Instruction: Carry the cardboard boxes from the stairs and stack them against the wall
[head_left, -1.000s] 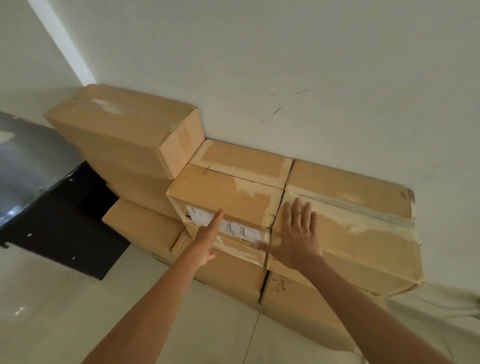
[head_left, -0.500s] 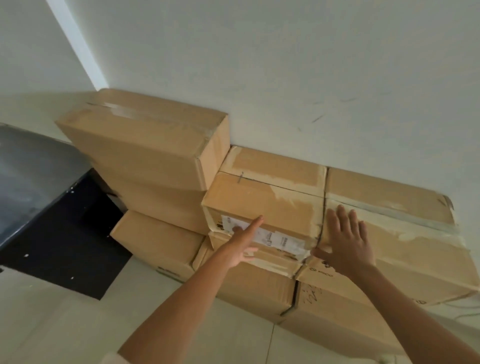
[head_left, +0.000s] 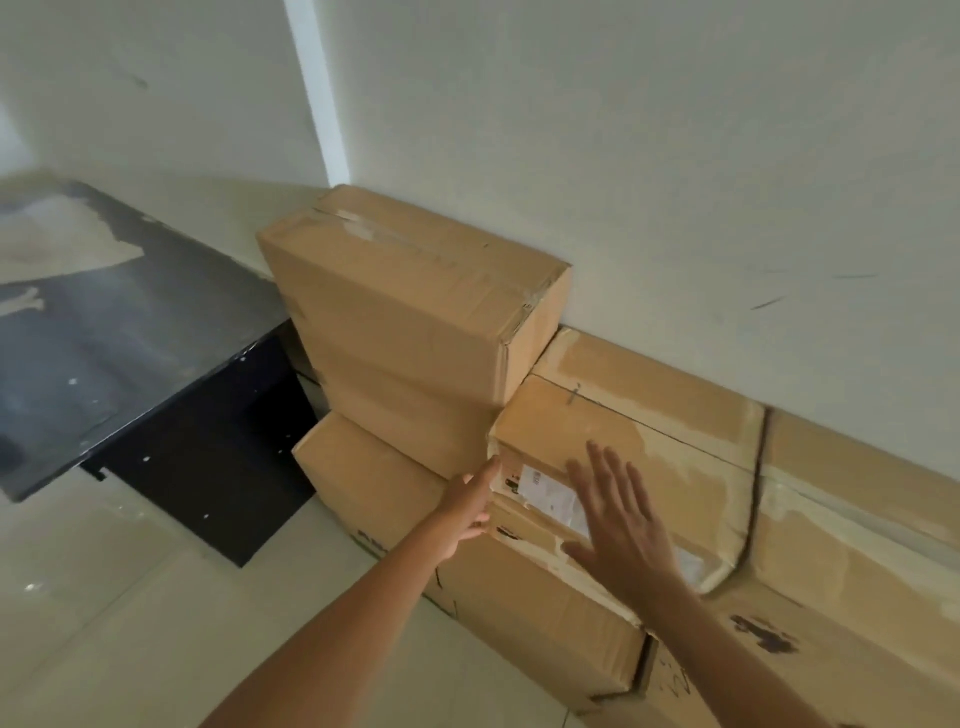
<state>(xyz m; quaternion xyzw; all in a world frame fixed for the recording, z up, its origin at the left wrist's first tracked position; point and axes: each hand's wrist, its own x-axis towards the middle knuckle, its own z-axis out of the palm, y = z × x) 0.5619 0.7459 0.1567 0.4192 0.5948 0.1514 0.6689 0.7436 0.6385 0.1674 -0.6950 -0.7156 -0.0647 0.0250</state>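
By the wall (head_left: 675, 156), hands (head_left: 467, 506) (head_left: 618, 525) seemingly touch the labelled box (head_left: 623, 431)

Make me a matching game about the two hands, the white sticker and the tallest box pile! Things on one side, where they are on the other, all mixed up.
Things
1. left hand
2. right hand
3. white paper label
4. top brown cardboard box of the tallest pile

Places
A. highest of all, against the white wall
B. fingers spread, over the label's right part
C. stuck on the front of the middle brown cardboard box
D. at the labelled box's left corner

Pairs: 1-D, 2-B, 3-C, 4-A
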